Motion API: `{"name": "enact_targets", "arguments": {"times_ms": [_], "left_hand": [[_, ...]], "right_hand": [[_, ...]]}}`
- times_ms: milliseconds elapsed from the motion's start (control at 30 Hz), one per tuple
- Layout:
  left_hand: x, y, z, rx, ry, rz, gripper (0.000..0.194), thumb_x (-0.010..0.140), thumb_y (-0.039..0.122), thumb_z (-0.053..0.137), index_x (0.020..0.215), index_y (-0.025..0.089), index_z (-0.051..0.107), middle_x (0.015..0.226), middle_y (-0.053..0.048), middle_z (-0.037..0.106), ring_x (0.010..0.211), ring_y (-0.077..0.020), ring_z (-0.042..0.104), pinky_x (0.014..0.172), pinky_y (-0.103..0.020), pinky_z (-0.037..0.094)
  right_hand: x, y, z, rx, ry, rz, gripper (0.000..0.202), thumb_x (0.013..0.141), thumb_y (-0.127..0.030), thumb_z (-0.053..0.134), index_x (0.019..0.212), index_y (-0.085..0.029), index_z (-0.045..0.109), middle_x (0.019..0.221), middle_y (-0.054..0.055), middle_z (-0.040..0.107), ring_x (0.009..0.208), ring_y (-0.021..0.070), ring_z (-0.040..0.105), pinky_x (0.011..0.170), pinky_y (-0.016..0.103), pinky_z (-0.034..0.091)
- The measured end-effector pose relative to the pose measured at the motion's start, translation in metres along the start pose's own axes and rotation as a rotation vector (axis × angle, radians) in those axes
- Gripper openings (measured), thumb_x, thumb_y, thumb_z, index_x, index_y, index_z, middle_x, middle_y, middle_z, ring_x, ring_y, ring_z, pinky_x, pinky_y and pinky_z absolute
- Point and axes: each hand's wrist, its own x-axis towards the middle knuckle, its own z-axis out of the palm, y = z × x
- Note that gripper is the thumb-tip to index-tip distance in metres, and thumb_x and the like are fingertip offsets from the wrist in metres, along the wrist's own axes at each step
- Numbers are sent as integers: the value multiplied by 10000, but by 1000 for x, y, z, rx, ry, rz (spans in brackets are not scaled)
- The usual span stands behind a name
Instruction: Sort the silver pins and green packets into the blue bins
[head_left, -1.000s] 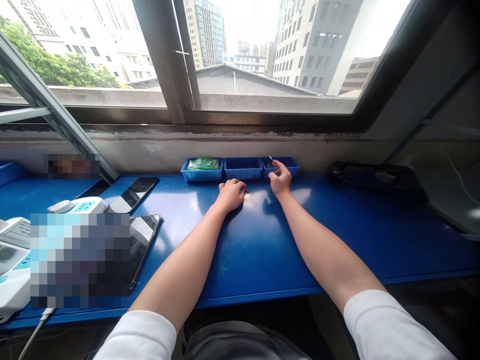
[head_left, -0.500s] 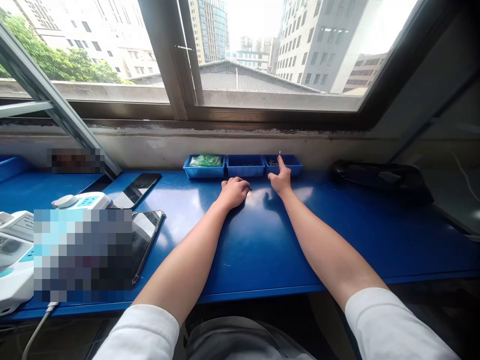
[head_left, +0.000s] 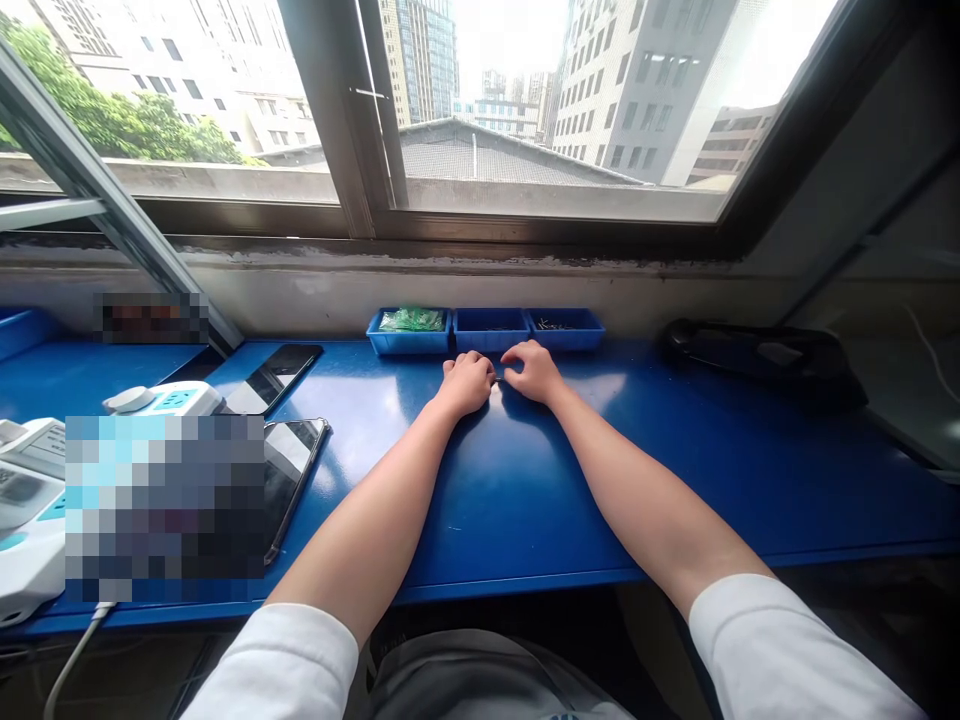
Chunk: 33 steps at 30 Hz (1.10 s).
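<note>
My left hand (head_left: 469,382) rests on the blue tabletop, its fingers curled and closed around a small dark piece (head_left: 498,380) that pokes out at the fingertips. Close beside it, my right hand (head_left: 534,372) bends inward with thumb and index fingertips at the piece's other end. Whatever those right fingers hold is too small to make out. Just behind the hands, three blue bins stand in a row: the left bin (head_left: 409,345) has green-tinted plastic packets (head_left: 411,319), the middle bin (head_left: 491,340) some dark small parts, the right bin (head_left: 574,338) thin metal pieces (head_left: 553,325).
Phones (head_left: 277,378) and a tablet-like device (head_left: 296,470) lie on the left, near white power strips (head_left: 184,400) and a blurred-out patch. A black case-like object (head_left: 757,360) sits at the right rear. The table's front edge (head_left: 525,583) runs before me; a window is behind.
My right hand has come from over the right bin, with a tiny light-coloured piece at its fingertip, down and left to my left hand. My left hand has stayed in place.
</note>
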Motion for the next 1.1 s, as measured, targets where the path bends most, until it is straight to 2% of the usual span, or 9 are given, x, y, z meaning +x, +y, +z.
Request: {"name": "enact_targets", "arguments": {"times_ms": [133, 367, 533, 700, 833, 900, 967, 1033, 1100], "left_hand": [[0, 0, 0, 6, -10, -8, 227, 918, 276, 414, 909, 214, 632, 1147, -108, 595, 1108, -284, 503, 929, -461, 350], [-1, 3, -4, -48, 110, -61, 233, 937, 272, 383, 946, 220, 611, 1067, -96, 626, 1066, -266, 537, 911, -437, 352], [-1, 2, -5, -121, 153, -14, 161, 899, 261, 470, 962, 231, 616, 1090, -62, 652, 1077, -242, 556, 920, -406, 343], [-3, 3, -7, -111, 180, -1, 176, 909, 268, 457, 924, 224, 626, 1043, -52, 676, 1030, -229, 584, 907, -398, 335], [-2, 5, -7, -95, 172, -26, 239, 930, 244, 390, 923, 220, 628, 1029, -59, 683, 1009, -226, 594, 898, -396, 334], [-2, 5, -6, -91, 159, -24, 264, 934, 237, 365, 914, 217, 627, 1008, -62, 687, 1002, -229, 598, 891, -399, 338], [-1, 5, -6, -81, 153, -24, 271, 934, 237, 358, 910, 211, 626, 995, -68, 689, 1006, -235, 599, 890, -403, 340], [0, 4, -6, -82, 157, -33, 264, 932, 235, 365, 912, 206, 627, 997, -71, 689, 1012, -235, 599, 894, -400, 342], [0, 3, -6, -110, 171, -47, 259, 930, 229, 372, 913, 203, 629, 1007, -64, 691, 1016, -224, 600, 900, -389, 346]], "right_hand": [[-1, -9, 4, -48, -167, -67, 122, 700, -166, 589, 772, -197, 682, 820, 60, 677, 862, 221, 544, 776, 334, 462], [0, -5, 6, 11, -105, -37, 143, 829, -210, 535, 828, -204, 677, 832, 50, 686, 832, 200, 546, 772, 321, 443], [2, -1, 9, -1, -52, 7, 206, 877, -232, 466, 815, -192, 659, 859, 71, 687, 839, 207, 556, 799, 330, 430], [3, -2, 9, -7, -89, 24, 232, 891, -268, 441, 799, -199, 642, 846, 73, 683, 823, 205, 576, 759, 317, 416], [3, -2, 10, -14, -123, 41, 370, 923, -347, 391, 653, -203, 600, 705, 76, 657, 720, 198, 560, 706, 324, 397], [2, -2, 10, 49, -117, 63, 402, 922, -366, 390, 621, -201, 598, 681, 67, 656, 701, 185, 562, 710, 318, 403], [2, -3, 8, 201, -98, 93, 308, 877, -378, 471, 700, -199, 647, 704, 43, 670, 696, 170, 574, 704, 303, 420], [1, -5, 4, 436, -86, 143, 210, 780, -382, 594, 829, -197, 681, 729, 18, 683, 701, 164, 590, 686, 290, 437], [2, -7, -1, 660, -98, 200, 269, 682, -379, 673, 871, -189, 694, 749, 14, 697, 716, 169, 605, 657, 281, 441]]}}
